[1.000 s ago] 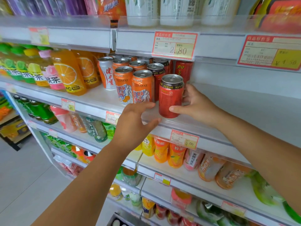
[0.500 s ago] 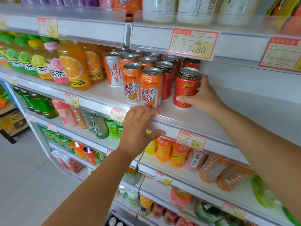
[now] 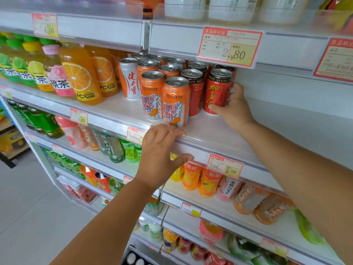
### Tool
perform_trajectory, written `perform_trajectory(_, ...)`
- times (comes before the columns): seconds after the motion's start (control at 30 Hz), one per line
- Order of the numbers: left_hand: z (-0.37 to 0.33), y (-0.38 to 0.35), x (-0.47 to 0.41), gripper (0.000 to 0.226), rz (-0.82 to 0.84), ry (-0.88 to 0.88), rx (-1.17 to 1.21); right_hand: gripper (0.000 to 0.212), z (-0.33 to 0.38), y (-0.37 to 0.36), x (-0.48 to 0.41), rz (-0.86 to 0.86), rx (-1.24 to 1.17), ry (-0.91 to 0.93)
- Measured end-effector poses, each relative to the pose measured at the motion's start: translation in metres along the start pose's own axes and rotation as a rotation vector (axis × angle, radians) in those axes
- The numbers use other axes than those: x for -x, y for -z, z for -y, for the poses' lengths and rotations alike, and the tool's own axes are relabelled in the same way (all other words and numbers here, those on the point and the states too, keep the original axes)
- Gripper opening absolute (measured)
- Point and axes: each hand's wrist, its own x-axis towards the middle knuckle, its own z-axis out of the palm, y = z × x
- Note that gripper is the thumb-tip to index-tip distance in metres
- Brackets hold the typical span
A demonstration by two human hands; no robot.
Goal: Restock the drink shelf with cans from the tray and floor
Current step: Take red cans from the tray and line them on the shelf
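A red can (image 3: 217,92) with yellow characters stands upright on the white drink shelf (image 3: 214,129), at the right end of the rows of cans. My right hand (image 3: 234,106) wraps around its right side, thumb across its base. Left of it stand more red cans (image 3: 194,92) and orange Ice Peak cans (image 3: 174,102), with a white and orange can (image 3: 129,79) further left. My left hand (image 3: 160,155) rests on the shelf's front rail below the orange cans, fingers over the edge, thumb under it, holding no can.
Orange juice bottles (image 3: 80,75) and tea bottles (image 3: 38,73) fill the shelf's left part. The shelf is bare to the right of the held can. A price tag (image 3: 229,46) hangs from the shelf above. Lower shelves hold bottles. Grey floor (image 3: 28,217) lies at lower left.
My right hand carried the red can from the shelf's front edge back and right, setting it down beside the other red cans. My left hand dropped onto the shelf's front rail.
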Motion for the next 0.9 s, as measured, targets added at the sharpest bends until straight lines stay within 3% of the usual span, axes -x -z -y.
perform_trajectory(0.43, 0.000, 0.001, 0.000, 0.058, 0.011, -0.002, -0.003, 0.085, -0.010, -0.014, -0.024, -0.030, 0.054, -0.092)
perform_trajectory(0.57, -0.005, 0.009, -0.001, 0.064, 0.029, -0.005, 0.024, 0.090, 0.017, 0.002, -0.010, 0.050, 0.075, -0.196)
perform_trajectory(0.63, -0.008, 0.021, 0.004, 0.069, -0.001, 0.026, 0.116, 0.091, 0.042, 0.016, 0.018, 0.059, 0.202, -0.139)
perform_trajectory(0.7, -0.004, 0.037, 0.020, 0.063, -0.083, 0.075, 0.141, 0.072, 0.064, 0.023, 0.062, 0.036, 0.280, 0.086)
perform_trajectory(0.77, 0.010, 0.051, 0.051, 0.050, -0.137, 0.177, 0.085, 0.044, 0.079, 0.016, 0.118, 0.071, 0.114, 0.284)
perform_trajectory(0.9, 0.057, 0.056, 0.156, 0.038, 0.015, 0.615, 0.012, 0.023, 0.072, -0.035, 0.212, 0.519, -0.147, 0.237)
